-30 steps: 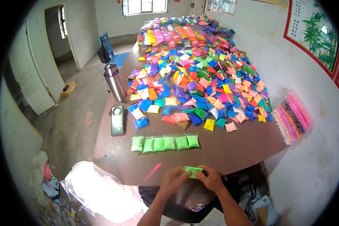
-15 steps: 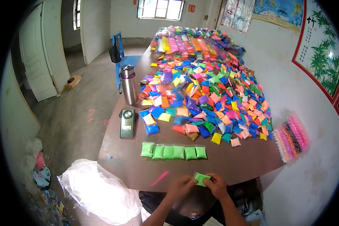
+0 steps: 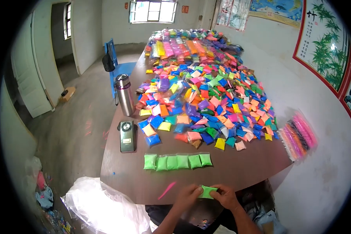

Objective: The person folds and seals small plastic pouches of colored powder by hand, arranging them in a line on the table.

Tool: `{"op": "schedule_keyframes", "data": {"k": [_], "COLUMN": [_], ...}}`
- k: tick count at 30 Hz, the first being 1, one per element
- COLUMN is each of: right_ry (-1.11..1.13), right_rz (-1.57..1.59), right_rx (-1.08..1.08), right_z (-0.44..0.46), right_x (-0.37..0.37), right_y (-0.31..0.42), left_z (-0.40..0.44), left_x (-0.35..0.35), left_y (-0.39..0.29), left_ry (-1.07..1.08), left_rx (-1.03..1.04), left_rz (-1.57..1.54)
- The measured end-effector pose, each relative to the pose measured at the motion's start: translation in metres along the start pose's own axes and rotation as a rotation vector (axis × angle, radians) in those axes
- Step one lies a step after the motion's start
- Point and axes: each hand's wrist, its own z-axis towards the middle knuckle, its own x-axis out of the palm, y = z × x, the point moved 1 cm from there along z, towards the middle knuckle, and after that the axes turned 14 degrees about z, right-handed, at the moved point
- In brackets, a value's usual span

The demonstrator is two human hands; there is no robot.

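A small light-green packet (image 3: 208, 192) is held between my two hands just over the table's near edge. My left hand (image 3: 188, 197) pinches its left end. At the other end, my right hand (image 3: 225, 196) grips it with thumb and fingers. Beyond them lies a row of several similar green packets (image 3: 178, 162), side by side on the brown table (image 3: 138, 181). A bright pink strip (image 3: 167, 190) rests on the tabletop to the left of my left hand.
Many colourful packets (image 3: 210, 105) cover the table's far part. A steel flask (image 3: 124, 95) and a dark green device (image 3: 127, 136) stand at the left edge. White plastic bag (image 3: 101, 206) is at lower left. Pink and orange packages (image 3: 298, 136) lean at the right wall.
The view has tilted and turned slightly, shifting the scene. Both hands still hold the green packet, which now lies flatter and more level between them.
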Motion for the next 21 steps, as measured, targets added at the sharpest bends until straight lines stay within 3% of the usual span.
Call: {"op": "schedule_keyframes", "data": {"k": [2,4,5,7,10,12,17,20,21], "right_ry": [-0.024,-0.196,-0.21,-0.112,-0.054,-0.076,-0.147,-0.166,-0.151], "right_rz": [0.08,-0.352,-0.341,-0.761,-0.77,-0.763,-0.728,-0.491,-0.465], "right_rx": [-0.004,-0.221,-0.217,-0.581,-0.549,-0.506,-0.505,-0.415,-0.298], "right_z": [-0.01,-0.021,-0.026,-0.034,-0.064,-0.073,-0.091,-0.102,-0.107], "right_x": [0.017,0.029,0.026,0.026,0.031,0.022,0.015,0.007,0.002], "right_y": [0.01,0.02,0.016,0.015,0.032,0.016,0.004,-0.01,-0.014], "left_z": [-0.003,-0.008,-0.012,-0.019,-0.032,-0.04,-0.061,-0.072,-0.076], "left_x": [-0.002,0.001,0.003,0.008,0.022,0.035,0.06,0.067,0.069], "left_y": [0.0,-0.003,-0.008,-0.02,-0.031,-0.026,-0.047,-0.059,-0.066], "left_ry": [0.01,0.023,-0.041,-0.094,-0.143,-0.199,-0.148,-0.163,-0.184], "left_rx": [-0.029,-0.063,-0.053,-0.037,-0.047,0.053,0.005,0.036,0.062], "left_rz": [0.022,0.046,0.084,0.131,0.172,0.271,0.359,0.334,0.338]}}
